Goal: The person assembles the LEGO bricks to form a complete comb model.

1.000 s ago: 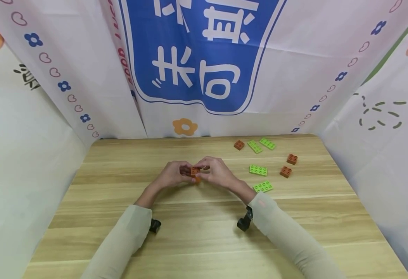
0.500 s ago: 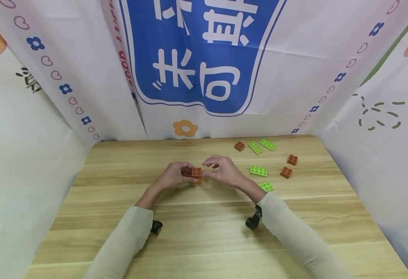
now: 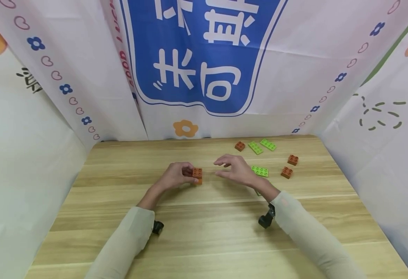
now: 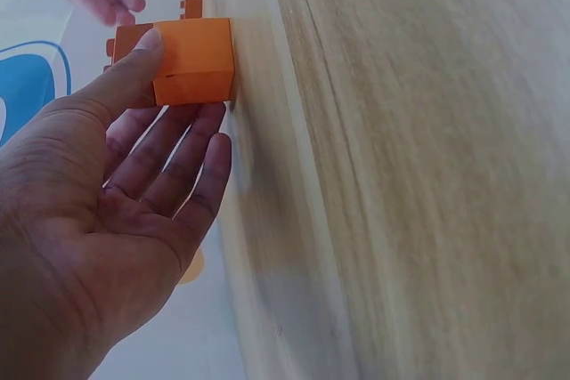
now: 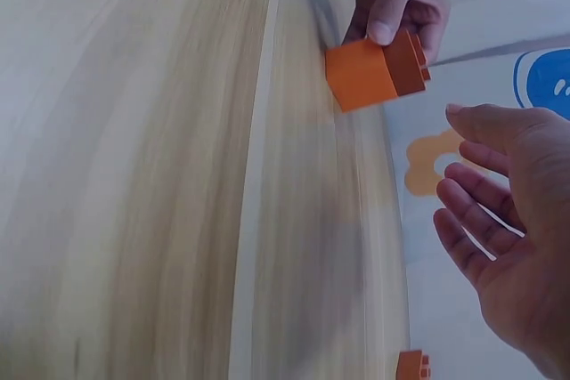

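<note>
My left hand pinches a small stack between thumb and fingers, near the middle of the table. The stack is a reddish-brown studded toy brick on top of a taller, smooth-sided orange block. In the left wrist view the thumb lies across the seam between the two. To the right of the stack, apart from it, my right hand hangs over the table with relaxed fingers and nothing in them. Its palm and spread fingers show in the right wrist view.
Right of the hands lie loose brown bricks and thin green bricks. One green brick is mostly hidden under my right wrist. A printed cloth hangs along the back edge of the wooden table, with white sheets at both sides.
My right hand has let go of the brown brick and moved away to the right, its fingers loosening. The left hand stays in place with the stack.
</note>
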`<state>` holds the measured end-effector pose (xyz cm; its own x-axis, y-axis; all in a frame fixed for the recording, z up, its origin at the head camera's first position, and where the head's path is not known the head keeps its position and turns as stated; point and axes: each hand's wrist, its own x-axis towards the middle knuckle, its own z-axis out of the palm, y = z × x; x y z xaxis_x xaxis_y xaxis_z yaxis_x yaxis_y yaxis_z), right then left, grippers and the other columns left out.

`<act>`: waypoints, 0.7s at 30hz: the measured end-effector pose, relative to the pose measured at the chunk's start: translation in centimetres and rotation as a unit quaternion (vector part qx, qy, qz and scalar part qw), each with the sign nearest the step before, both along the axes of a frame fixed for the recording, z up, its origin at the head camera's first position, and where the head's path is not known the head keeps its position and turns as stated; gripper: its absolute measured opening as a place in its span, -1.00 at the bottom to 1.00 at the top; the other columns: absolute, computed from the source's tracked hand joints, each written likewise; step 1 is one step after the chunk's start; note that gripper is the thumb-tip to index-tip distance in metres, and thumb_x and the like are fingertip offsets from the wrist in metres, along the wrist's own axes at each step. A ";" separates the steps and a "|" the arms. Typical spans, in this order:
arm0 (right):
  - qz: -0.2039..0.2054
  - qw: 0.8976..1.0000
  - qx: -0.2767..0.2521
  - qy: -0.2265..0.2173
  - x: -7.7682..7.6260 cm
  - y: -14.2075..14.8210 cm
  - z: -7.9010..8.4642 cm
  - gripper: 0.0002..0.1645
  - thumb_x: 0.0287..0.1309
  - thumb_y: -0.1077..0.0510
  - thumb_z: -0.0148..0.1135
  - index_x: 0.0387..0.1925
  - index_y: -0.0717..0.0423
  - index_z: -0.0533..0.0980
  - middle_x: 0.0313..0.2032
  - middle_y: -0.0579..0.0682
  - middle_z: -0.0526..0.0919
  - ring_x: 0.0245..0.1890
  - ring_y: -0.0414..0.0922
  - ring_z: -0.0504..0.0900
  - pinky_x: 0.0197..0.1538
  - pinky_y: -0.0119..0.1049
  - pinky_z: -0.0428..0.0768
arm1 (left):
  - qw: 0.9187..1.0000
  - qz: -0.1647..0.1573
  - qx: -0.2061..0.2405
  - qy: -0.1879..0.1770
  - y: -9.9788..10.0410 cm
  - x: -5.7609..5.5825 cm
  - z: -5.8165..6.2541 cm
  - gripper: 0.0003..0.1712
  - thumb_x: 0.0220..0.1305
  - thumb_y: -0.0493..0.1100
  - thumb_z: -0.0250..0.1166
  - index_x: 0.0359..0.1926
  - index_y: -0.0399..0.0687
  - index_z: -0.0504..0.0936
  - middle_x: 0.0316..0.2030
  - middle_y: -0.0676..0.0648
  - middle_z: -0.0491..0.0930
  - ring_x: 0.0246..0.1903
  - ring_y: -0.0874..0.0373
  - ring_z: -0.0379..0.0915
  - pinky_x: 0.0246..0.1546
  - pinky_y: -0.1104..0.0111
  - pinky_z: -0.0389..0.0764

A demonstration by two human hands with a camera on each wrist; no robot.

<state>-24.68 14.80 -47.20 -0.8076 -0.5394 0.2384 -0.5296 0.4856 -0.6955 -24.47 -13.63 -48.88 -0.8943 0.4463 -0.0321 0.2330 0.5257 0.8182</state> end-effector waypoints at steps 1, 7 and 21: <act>-0.001 1.000 0.004 0.003 0.0 0.3 0.0 -0.59 0.24 0.23 0.54 0.07 0.33 0.69 0.06 0.16 0.75 0.08 0.15 0.73 0.14 0.00 0.72 | 1.000 0.002 -0.001 0.000 0.0 0.0 0.0 -0.69 0.21 -0.21 0.62 -0.09 -0.17 0.72 -0.14 -0.07 0.76 -0.13 0.11 0.70 -0.03 0.23 0.73; -0.004 1.000 0.024 0.013 -0.2 1.8 -0.1 -0.56 0.23 0.22 0.55 0.09 0.33 0.68 0.08 0.16 0.74 0.07 0.15 0.73 0.14 -0.04 0.73 | 1.000 0.008 -0.003 -0.005 0.1 0.0 -0.1 -0.70 0.20 -0.21 0.62 -0.11 -0.14 0.72 -0.15 -0.05 0.75 -0.14 0.12 0.69 -0.04 0.25 0.73; -0.009 0.998 0.057 0.018 -0.4 5.2 -0.1 -0.54 0.20 0.22 0.57 0.09 0.32 0.68 0.08 0.18 0.75 0.07 0.12 0.72 0.14 0.01 0.72 | 1.000 0.002 0.000 0.003 0.0 0.0 -0.1 -0.71 0.19 -0.21 0.63 -0.14 -0.14 0.71 -0.18 -0.05 0.75 -0.17 0.13 0.68 -0.06 0.25 0.73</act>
<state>-25.06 19.97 -47.26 -0.8093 -0.5506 0.2045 -0.5435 0.5701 -0.6161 -24.48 -13.63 -49.02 -0.8965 0.4421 -0.0269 0.2356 0.5273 0.8164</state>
